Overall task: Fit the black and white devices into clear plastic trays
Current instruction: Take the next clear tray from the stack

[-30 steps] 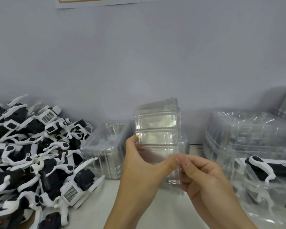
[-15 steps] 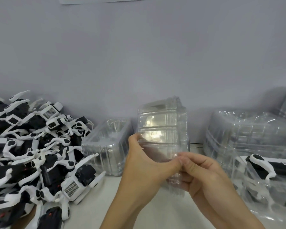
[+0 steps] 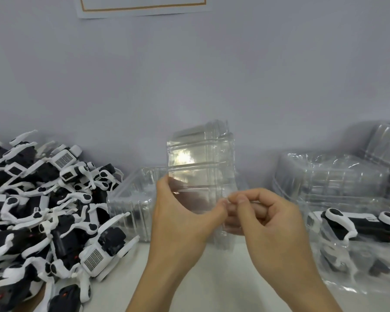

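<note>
Both hands are holding a nested stack of clear ribbed plastic trays (image 3: 200, 167) upright above the white desk (image 3: 223, 278): the left hand (image 3: 180, 221) is gripping its lower edge, the right hand (image 3: 264, 219) is pinching its right rim. A heap of black and white devices (image 3: 47, 212) is lying at left.

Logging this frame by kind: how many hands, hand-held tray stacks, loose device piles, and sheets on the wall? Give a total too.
hands: 2 (left hand, right hand)
held tray stack: 1
loose device pile: 1
wall sheet: 1
total: 5
</note>
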The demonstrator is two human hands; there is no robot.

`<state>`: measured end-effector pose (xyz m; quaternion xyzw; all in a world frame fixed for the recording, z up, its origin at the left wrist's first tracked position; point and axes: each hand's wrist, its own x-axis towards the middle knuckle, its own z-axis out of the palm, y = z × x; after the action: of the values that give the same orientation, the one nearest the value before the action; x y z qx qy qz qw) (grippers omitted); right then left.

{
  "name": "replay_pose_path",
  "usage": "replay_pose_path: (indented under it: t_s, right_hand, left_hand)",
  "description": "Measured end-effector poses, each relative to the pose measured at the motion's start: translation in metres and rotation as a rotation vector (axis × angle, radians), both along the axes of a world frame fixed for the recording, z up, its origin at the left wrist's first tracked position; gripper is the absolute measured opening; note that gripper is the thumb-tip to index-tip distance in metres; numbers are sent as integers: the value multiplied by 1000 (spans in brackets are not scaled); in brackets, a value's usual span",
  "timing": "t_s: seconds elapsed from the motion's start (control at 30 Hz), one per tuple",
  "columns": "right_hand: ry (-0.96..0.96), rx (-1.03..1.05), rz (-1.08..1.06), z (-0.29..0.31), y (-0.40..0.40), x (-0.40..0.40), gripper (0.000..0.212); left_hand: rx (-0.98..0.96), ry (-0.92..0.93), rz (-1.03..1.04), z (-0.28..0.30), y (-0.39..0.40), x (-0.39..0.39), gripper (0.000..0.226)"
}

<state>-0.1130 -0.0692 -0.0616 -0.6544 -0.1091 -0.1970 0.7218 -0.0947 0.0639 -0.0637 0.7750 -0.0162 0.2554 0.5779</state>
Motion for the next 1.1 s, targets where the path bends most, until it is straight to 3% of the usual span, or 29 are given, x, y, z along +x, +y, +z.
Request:
replay_pose_path:
  t_s: [0.1, 0.23, 0.3, 0.37, 0.43, 0.57, 0.7, 0.83, 0.97, 1.1]
  right_hand:
    - [-25, 33, -75, 7, -9, 2, 20]
    - [-17, 109, -266, 11, -43, 9, 23]
    - [1, 168, -355, 11, -59, 11, 23]
    - [8, 230, -406, 11, -68, 12, 25]
    - [2, 231, -439, 12, -69, 13, 26]
    - [-20, 220, -482, 15, -61, 11, 24]
    - [15, 335, -527, 21, -63, 8, 28]
    - [47, 565, -521, 28, -72, 4, 30]
    - [66, 662, -474, 32, -75, 2, 29]
    - [103, 675, -414, 31, -73, 3, 27]
  left_hand:
    - [6, -26, 36, 2, 10, 1, 80]
    - [-80, -86, 101, 5, 31, 5, 70]
    - [-127, -112, 136, 8, 39, 4, 77]
    - [-126, -144, 169, 12, 41, 3, 84]
    - [-74, -194, 197, 18, 37, 4, 77]
    - [161, -241, 233, 39, 24, 24, 88]
    - [460, -274, 233, 63, 8, 66, 95]
    - [901, -178, 180, 60, -4, 103, 96]
    - [1307, -65, -7, 37, -5, 119, 96]
    - [1290, 50, -63, 29, -6, 118, 96]
